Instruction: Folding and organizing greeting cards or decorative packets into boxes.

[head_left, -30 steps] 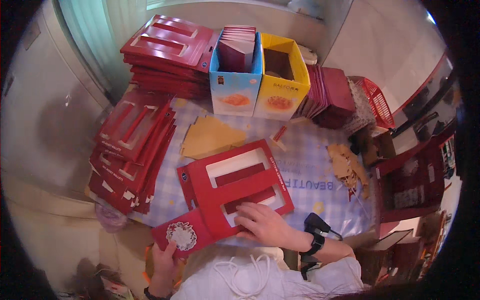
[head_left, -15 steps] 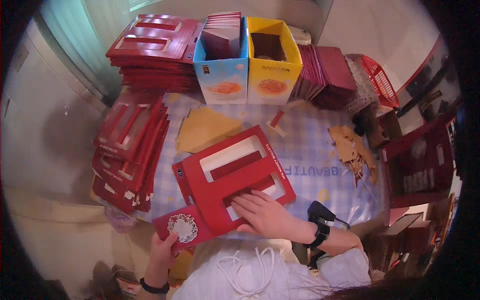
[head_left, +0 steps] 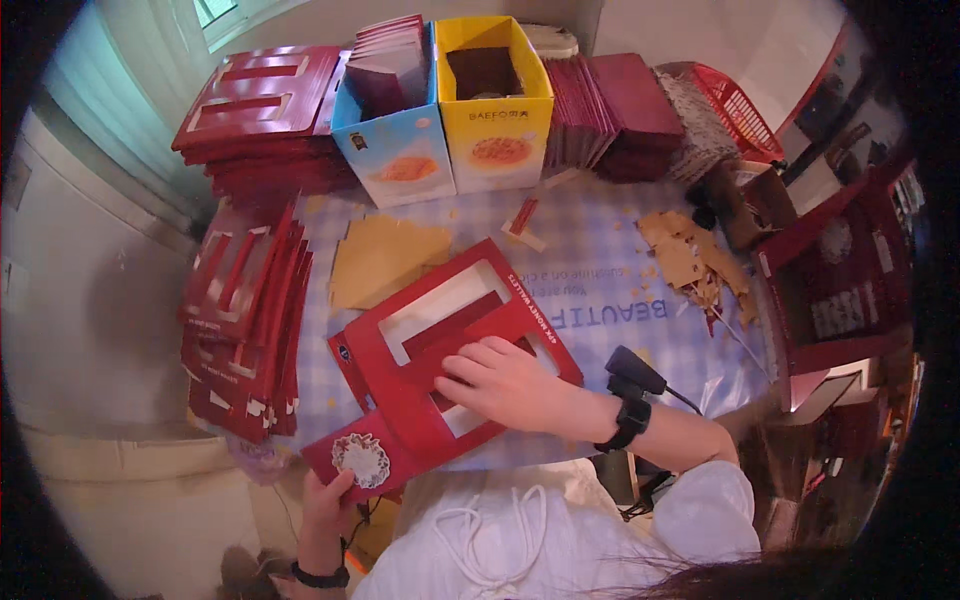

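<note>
Checked cloth is covering the counter (head_left: pixel 610 270), beside a pale wall. Blue box (head_left: pixel 395 160) and yellow box (head_left: pixel 497 135) are holding dark card pieces. Right hand (head_left: pixel 505 385) is pressing flat (fingers spread) on the red cut-out card (head_left: pixel 450 350) lying at the counter's near edge; left hand (head_left: pixel 325 495) is gripping its corner.

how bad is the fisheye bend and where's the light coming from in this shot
Head view: strong barrel bend, black corners; the checked tablecloth edges curve. Soft daylight from the upper-left window, little glare. The right hand on the red cut-out card is sharp; the rim smears.

Blue carton (head_left: pixel 395 150) beside yellow carton (head_left: pixel 495 120); red basket (head_left: pixel 735 105) nearby.
</note>
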A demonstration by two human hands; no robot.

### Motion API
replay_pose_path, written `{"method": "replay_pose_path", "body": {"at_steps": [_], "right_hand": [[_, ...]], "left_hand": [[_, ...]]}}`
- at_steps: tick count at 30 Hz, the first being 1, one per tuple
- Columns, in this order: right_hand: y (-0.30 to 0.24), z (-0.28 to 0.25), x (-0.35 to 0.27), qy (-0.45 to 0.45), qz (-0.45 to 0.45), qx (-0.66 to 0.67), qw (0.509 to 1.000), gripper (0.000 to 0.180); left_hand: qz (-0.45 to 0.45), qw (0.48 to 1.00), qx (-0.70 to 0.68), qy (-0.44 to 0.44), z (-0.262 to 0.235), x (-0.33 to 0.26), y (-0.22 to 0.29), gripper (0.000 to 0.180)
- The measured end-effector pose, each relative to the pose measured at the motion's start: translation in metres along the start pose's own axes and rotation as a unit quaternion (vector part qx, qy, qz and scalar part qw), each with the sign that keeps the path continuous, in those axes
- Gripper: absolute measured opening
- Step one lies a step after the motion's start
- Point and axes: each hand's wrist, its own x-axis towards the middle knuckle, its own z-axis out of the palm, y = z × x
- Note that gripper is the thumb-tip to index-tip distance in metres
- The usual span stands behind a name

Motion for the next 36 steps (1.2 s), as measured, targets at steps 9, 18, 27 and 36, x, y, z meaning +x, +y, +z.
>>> {"method": "replay_pose_path", "body": {"at_steps": [9,18,27,36], "right_hand": [[0.012,0.023,0.023,0.069,-0.054,-0.018,0.996,0.020],[0.010,0.030,0.025,0.106,-0.060,-0.064,0.991,0.020],[0.010,0.034,0.024,0.123,-0.057,-0.077,0.988,0.021],[0.009,0.040,0.024,0.144,-0.070,-0.103,0.982,0.026]], "left_hand": [[-0.020,0.999,-0.023,-0.009,-0.010,0.002,0.000,0.040],[-0.044,0.999,-0.004,-0.019,-0.009,0.006,0.013,0.039],[-0.062,0.998,0.027,-0.001,-0.008,0.006,0.022,0.044],[-0.042,0.998,-0.034,0.025,-0.007,0.016,0.021,0.037]]}}
